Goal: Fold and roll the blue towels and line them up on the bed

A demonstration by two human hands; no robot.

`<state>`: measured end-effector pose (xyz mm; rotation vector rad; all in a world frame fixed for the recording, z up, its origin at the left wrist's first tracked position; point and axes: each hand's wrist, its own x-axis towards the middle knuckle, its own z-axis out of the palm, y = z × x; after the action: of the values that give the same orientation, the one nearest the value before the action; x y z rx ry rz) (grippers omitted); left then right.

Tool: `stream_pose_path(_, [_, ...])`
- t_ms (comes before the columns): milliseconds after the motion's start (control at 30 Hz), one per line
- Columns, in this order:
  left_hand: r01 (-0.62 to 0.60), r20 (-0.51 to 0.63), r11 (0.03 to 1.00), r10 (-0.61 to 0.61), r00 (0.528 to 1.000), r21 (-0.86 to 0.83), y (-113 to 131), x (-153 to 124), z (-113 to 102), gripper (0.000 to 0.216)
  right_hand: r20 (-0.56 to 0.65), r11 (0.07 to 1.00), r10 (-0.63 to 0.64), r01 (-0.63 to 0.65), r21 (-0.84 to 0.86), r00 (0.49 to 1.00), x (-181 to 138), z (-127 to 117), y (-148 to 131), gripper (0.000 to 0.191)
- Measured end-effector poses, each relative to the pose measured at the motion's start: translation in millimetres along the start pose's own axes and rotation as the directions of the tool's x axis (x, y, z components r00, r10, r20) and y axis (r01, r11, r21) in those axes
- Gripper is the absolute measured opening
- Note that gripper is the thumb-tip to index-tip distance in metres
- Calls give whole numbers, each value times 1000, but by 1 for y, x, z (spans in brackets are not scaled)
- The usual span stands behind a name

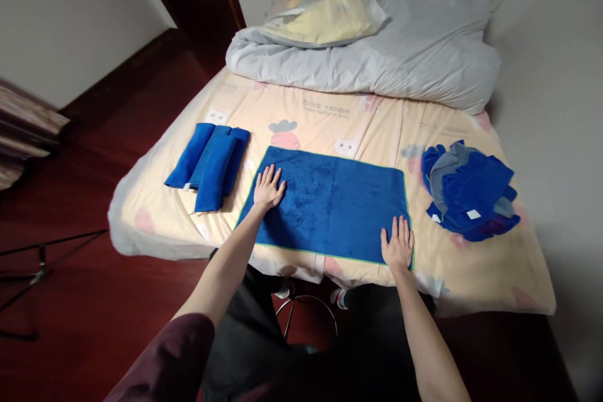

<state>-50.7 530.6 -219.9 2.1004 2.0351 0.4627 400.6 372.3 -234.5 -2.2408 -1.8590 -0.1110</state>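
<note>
A blue towel (330, 201) lies spread flat on the bed sheet (330, 119), near the bed's front edge, with the left hand (267, 188) pressed open-palmed on its left end and the right hand (398, 244) flat, fingers spread, on its front right corner; neither hand grasps anything. Left of the towel lie rolled blue towels (210, 166), right of it a loose pile of blue cloths (471, 191), and beyond it a bunched grey duvet (377, 50).

Rolled towels (210, 163) left, towel heap (471, 191) right, duvet (377, 50) (crumpled) behind.
</note>
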Motion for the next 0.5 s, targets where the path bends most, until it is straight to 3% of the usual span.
stream_pose_path(333, [14,-29,999,-15,999,-42,-8,3,2,69,25,1000,-5,6,-31,1000,4,-3,-3,65])
stream_pose_path(400, [11,-26,999,-12,1000,-51,-9,3,2,69,38,1000,12,-11,-26,999,15,-6,-25,64])
stream_pose_path(500, [20,-15,998,-21,1000,-57,-8,2,1,69,91,995,-95,91,47,991,42,-8,-95,63])
